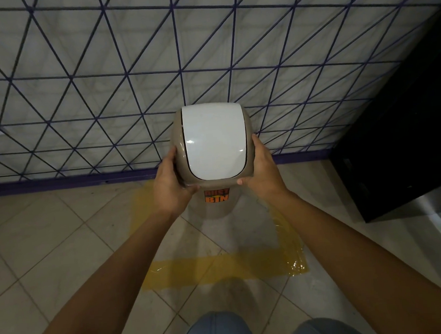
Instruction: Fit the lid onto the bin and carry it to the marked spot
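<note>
at frame centre both hands clamp the lid [213, 141] from its sides, left grip [169, 182] and right grip [262, 166] each wrapped on its taupe rim, likely to steady the bin [218, 206] over the yellow tape square [221, 269]. glossy white domed flap; smooth plastic; tiled floor [37, 245].

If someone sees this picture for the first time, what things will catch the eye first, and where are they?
First comes the beige bin with its glossy white lid, at the centre, held on either side by the left hand and the right hand. Under it, yellow tape marks a square on the tiled floor. Behind stands a pale wall crossed with dark triangular lines.
</note>
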The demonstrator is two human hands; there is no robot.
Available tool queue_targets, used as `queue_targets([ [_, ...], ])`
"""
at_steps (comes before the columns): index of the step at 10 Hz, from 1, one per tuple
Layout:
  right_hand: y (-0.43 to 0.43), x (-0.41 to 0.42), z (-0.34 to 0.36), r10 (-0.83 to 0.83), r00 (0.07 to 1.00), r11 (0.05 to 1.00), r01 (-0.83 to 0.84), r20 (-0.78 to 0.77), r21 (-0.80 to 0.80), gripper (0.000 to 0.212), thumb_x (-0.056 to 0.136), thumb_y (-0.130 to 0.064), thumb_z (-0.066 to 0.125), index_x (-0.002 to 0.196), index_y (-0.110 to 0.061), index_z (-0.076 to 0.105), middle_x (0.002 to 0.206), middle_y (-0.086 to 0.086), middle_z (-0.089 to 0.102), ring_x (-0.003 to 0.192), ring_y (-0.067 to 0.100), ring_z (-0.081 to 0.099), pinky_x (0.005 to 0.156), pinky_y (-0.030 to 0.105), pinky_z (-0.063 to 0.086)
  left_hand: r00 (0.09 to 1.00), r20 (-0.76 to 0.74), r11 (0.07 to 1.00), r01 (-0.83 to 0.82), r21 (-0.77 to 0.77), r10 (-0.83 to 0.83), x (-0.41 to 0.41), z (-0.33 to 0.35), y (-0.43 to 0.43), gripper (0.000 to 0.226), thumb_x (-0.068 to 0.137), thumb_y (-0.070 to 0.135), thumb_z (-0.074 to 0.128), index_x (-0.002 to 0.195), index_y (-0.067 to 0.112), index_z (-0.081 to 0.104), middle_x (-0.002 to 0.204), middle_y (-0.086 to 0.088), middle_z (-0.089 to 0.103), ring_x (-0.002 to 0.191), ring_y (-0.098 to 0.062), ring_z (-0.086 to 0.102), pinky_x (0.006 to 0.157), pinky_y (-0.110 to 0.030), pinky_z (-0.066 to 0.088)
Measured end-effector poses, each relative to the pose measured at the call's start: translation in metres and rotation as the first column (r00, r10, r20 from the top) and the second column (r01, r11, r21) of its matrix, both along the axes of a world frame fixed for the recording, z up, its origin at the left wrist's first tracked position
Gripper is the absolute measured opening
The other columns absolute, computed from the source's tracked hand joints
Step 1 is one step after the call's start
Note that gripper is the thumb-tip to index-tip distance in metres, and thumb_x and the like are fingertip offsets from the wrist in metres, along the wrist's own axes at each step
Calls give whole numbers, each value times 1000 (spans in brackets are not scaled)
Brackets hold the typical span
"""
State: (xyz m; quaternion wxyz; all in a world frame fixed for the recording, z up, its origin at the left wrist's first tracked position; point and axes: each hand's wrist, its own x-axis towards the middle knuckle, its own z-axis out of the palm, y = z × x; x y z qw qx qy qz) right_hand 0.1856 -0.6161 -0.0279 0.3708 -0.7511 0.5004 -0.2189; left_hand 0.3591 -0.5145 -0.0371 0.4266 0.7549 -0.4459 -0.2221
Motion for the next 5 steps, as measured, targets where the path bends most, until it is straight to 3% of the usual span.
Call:
queue_targets([
  [2, 5, -6, 12, 58, 996, 998, -60, -69, -29, 112, 69, -7, 80, 149, -18, 3, 153, 10, 19, 142, 25, 19, 116, 43, 20, 976, 219, 998, 9, -61, 5, -8, -1, 12, 89, 70, 14, 80, 145, 12, 32, 142, -12, 43, 131, -26, 38, 102, -30, 34],
  [5, 16, -28, 38, 27, 991, 992, -43, -132, -119, 100, 73, -16, 77, 148, -16, 12, 153, 8, 22, 141, 24, 19, 114, 36, 18, 911, 412, 996, 70, -58, -40, -29, 25, 16, 70, 79, 25, 73, 139, 11, 40, 139, -14, 48, 130, -31, 40, 105, -47, 38],
])
